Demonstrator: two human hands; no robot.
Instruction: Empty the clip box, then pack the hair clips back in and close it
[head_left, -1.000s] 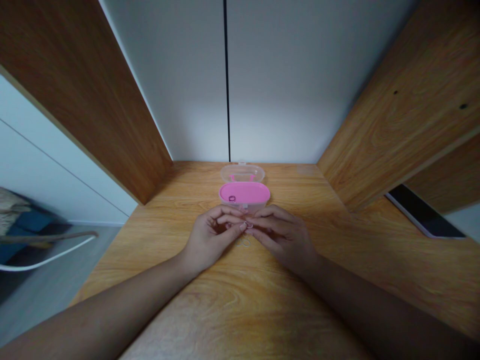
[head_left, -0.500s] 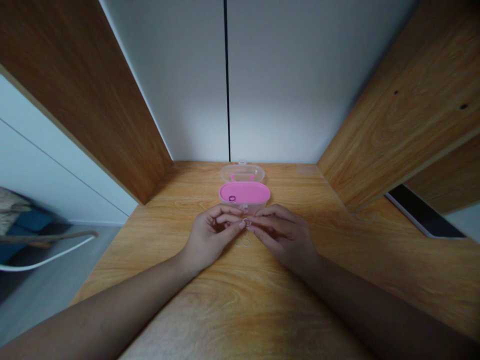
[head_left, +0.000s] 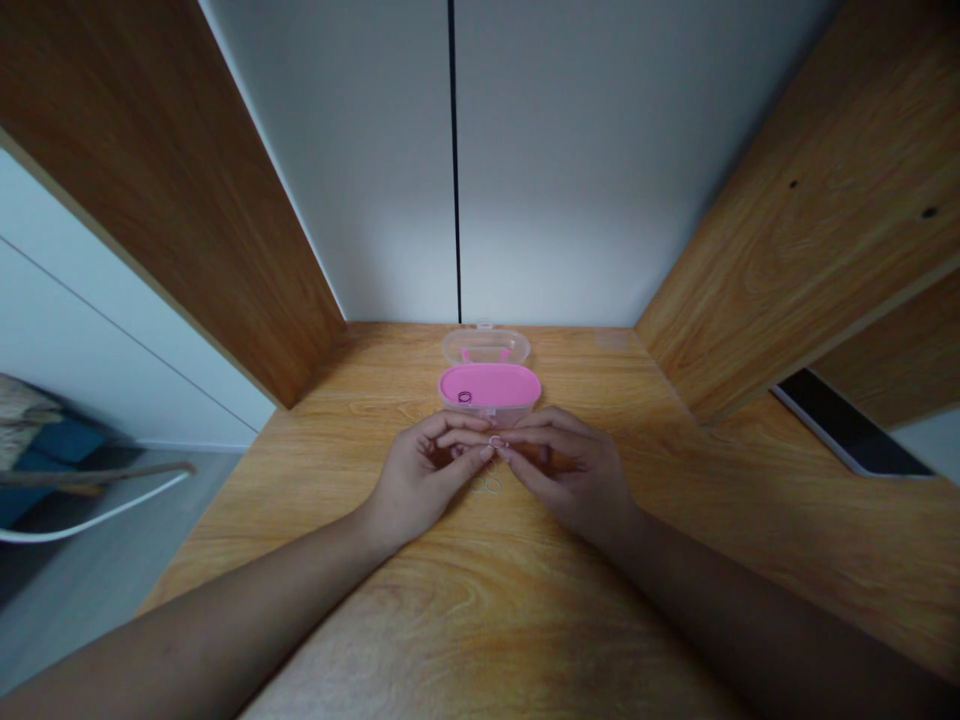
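Observation:
My left hand point(head_left: 421, 475) and my right hand point(head_left: 577, 468) meet at the fingertips just in front of an oval box. Between them, both pinch a small thin pale ring point(head_left: 496, 441); whether it is metal or elastic I cannot tell. Just below the fingertips are several similar pale loops point(head_left: 491, 484), and I cannot make out if they are joined to the held one. Behind my fingers stands the clear plastic box point(head_left: 517, 413) with a pink oval top point(head_left: 499, 382). A small dark loop point(head_left: 464, 397) lies on the pink surface.
The box's transparent lid point(head_left: 484, 346) is swung back, with a pink handle point(head_left: 505, 355) showing. A flat dark-screened device point(head_left: 847, 425) lies at the right. Wooden panels point(head_left: 247, 240) flank the wooden tabletop point(head_left: 442, 620), and a white wall point(head_left: 555, 180) closes the back.
The fingertips have shifted slightly around the pale ring, which appears turned a little. The right fingers look somewhat straighter. The box and lid have stayed in place.

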